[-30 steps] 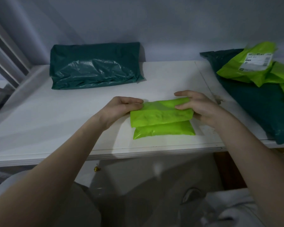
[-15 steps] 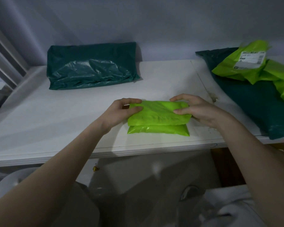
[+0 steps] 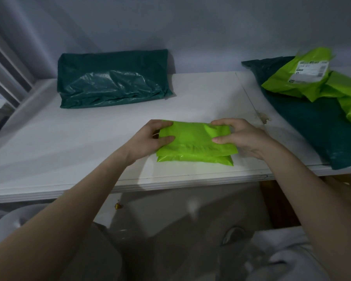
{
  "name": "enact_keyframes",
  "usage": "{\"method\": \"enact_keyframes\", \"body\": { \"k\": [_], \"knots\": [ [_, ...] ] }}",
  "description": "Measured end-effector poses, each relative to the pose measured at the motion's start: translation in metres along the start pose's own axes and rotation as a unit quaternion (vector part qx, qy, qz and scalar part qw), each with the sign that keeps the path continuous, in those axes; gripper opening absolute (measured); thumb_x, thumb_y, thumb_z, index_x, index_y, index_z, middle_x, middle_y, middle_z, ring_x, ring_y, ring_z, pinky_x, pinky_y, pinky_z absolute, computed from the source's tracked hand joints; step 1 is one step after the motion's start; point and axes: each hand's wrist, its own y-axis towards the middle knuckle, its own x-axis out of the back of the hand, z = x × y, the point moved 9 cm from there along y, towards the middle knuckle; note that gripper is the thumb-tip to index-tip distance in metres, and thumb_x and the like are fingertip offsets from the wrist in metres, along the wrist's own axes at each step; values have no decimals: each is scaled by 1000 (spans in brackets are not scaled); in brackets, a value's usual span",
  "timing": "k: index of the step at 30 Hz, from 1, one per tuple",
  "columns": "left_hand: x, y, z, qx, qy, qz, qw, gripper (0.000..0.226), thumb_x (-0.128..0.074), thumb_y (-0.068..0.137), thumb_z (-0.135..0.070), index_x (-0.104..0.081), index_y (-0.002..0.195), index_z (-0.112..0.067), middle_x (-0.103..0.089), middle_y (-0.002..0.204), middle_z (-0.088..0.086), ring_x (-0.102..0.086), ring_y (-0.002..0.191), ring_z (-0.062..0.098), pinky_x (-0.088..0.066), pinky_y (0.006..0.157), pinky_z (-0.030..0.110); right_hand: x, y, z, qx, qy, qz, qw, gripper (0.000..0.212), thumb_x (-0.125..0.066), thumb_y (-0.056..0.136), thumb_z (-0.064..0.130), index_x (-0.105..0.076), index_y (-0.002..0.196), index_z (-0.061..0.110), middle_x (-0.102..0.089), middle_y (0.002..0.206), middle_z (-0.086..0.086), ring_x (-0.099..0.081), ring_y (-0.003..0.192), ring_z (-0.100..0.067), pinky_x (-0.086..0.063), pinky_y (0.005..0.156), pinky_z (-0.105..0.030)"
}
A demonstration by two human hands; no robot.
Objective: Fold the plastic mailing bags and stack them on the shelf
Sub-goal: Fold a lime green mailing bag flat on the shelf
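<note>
Lime-green folded bags (image 3: 193,142), dark teal bag (image 3: 111,86), white shelf (image 3: 69,142)

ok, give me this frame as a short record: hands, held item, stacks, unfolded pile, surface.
left hand: grips left end of top lime bag
right hand: grips right end of same bag
top lime bag: folded, lying on a second folded lime bag
dark green stack: folded, back left, against wall
unfolded pile: lime and dark green bags, right
shelf: white
</note>
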Motion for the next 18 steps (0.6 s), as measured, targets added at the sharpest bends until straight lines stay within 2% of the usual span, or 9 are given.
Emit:
{"method": "enact_keyframes", "body": {
  "k": [3, 5, 7, 9, 10, 12, 14, 18],
  "knots": [
    [-3, 0, -1, -14, 44, 9, 999, 49, -59, 91, -15, -45, 138, -10, -37, 138, 5, -46, 119, 13, -36, 99, 17, 1, -1, -2, 5, -34, -6, 999, 61, -69, 78, -1, -48, 134, 10, -57, 115, -4, -55, 101, -12, -47, 68, -5],
    [-4, 0, 0, -18, 79, 16, 997, 51, -58, 92, -20, -43, 139, -10, -37, 140, 7, -43, 123, 15, -34, 105, 22, 0, -2, 0, 23, -87, -8, 996, 63, -69, 80, 1, -44, 137, 11, -55, 114, -2, -52, 101, -10, -44, 65, 0],
    [-3, 0, 3, -22, 128, 20, 991, 58, -57, 90, -39, -41, 140, -15, -39, 141, 8, -40, 130, 21, -32, 112, 35, -1, -2, 4, 47, -141, -8, 989, 63, -69, 81, 3, -43, 138, 11, -52, 117, -3, -49, 102, -9, -42, 64, -1],
    [-2, 2, 6, -27, 187, 22, 982, 71, -49, 83, -61, -40, 142, -21, -40, 142, 10, -34, 134, 27, -28, 113, 43, -2, 0, 5, 58, -190, -13, 980, 63, -70, 81, 9, -44, 137, 13, -50, 128, -8, -48, 109, -12, -40, 80, -9],
    [-3, 1, 7, -27, 209, 25, 977, 71, -47, 84, -62, -38, 143, -23, -38, 144, 10, -29, 137, 28, -24, 114, 44, -1, 1, 3, 55, -219, -17, 974, 63, -71, 81, 14, -44, 137, 16, -47, 132, -11, -47, 116, -15, -38, 91, -14],
    [-3, -1, 7, -16, 232, 23, 972, 59, -46, 92, -49, -32, 145, -25, -29, 151, 7, -15, 143, 25, -15, 117, 42, 2, 3, -3, 33, -278, -28, 960, 63, -72, 80, 25, -44, 137, 22, -39, 135, -15, -38, 129, -25, -29, 108, -25],
    [-4, -1, 6, -14, 263, 16, 964, 55, -43, 96, -42, -28, 146, -26, -24, 153, 4, -9, 143, 20, -11, 117, 40, 5, 1, -6, 16, -312, -35, 949, 65, -70, 80, 33, -43, 138, 23, -33, 135, -16, -30, 132, -28, -22, 109, -24],
    [-3, -3, 7, 4, 300, 15, 954, 56, -38, 96, -47, -22, 147, -31, -21, 152, 1, -10, 142, 17, -9, 114, 38, 5, -2, -10, -13, -316, -16, 948, 67, -65, 84, 36, -37, 142, 20, -26, 139, -9, -21, 134, -23, -17, 106, -21]
  ]
}}
